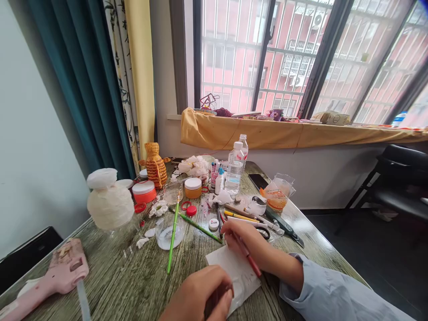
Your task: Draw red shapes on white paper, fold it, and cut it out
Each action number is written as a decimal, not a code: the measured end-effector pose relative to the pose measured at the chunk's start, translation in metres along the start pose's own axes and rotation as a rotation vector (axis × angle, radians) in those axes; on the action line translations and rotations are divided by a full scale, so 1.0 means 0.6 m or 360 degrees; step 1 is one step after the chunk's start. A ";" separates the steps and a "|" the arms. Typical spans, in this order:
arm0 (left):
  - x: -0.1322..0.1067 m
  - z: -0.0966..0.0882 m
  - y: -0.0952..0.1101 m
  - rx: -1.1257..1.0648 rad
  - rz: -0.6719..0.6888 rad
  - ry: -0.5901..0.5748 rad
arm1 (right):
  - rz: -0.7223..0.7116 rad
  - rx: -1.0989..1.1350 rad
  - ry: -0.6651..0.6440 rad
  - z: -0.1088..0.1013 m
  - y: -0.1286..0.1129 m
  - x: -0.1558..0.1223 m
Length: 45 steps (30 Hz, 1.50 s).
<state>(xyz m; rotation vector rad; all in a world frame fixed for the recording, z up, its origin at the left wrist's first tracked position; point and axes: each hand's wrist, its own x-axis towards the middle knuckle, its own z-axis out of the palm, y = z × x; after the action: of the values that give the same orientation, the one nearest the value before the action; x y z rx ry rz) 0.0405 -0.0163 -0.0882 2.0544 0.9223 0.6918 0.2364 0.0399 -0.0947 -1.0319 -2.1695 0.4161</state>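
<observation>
My right hand (245, 243) is closed round a thin red pencil (249, 258), its tip hidden under my fingers near the top edge of a white paper tissue (239, 274) lying on the wooden table (133, 276). My left hand (200, 296) is curled at the bottom of the view and presses down on the near edge of that tissue, fingers bent over it.
A pink glue gun (56, 274) lies at the left. Green sticks (173, 236), a clear dish (167, 234), a jar under a white puff (109, 203), an orange woven figure (155, 165), water bottles (236, 167), pencils, scissors (281, 223), a phone (259, 180) crowd the far table. A black chair (397, 178) stands right.
</observation>
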 end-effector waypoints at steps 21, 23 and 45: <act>0.053 0.015 -0.030 -0.0728 -0.0318 -0.0051 | 0.0447 -0.1213 -0.0223 -0.070 0.040 0.005; 0.057 0.017 -0.035 -0.0812 -0.0331 -0.0016 | 0.0474 -0.1197 -0.0261 -0.078 0.040 0.000; 0.064 -0.001 -0.010 -0.1470 -0.0565 0.0440 | 0.0379 -0.0305 0.0361 -0.065 0.016 0.001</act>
<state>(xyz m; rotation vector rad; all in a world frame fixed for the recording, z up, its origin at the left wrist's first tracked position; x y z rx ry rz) 0.0604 0.0172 -0.0868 0.9742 0.8565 0.9795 0.2690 0.0465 -0.0718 -1.3814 -1.9182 0.1889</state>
